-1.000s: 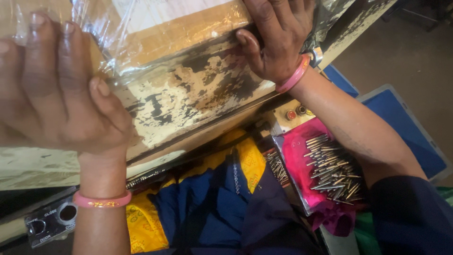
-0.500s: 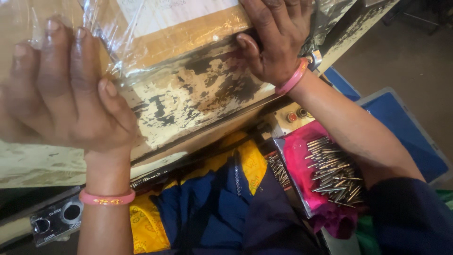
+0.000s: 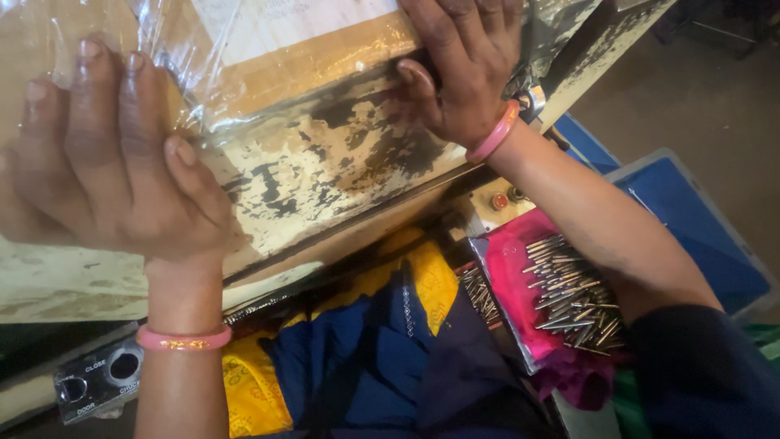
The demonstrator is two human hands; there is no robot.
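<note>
Left hand [image 3: 106, 162] lying flat, fingers spread wide, pressing clear plastic film [image 3: 203, 73] down on left end of worn bench top [image 3: 325, 171]. Right hand [image 3: 467, 73] also open, palm down, thumb hooking over front edge of bench, holding nothing else. Film and brown board [image 3: 325, 57] under it running long way left to right between both hands. Pink tray [image 3: 520, 284] with metal pins [image 3: 569, 293] sitting lower, near right forearm.
</note>
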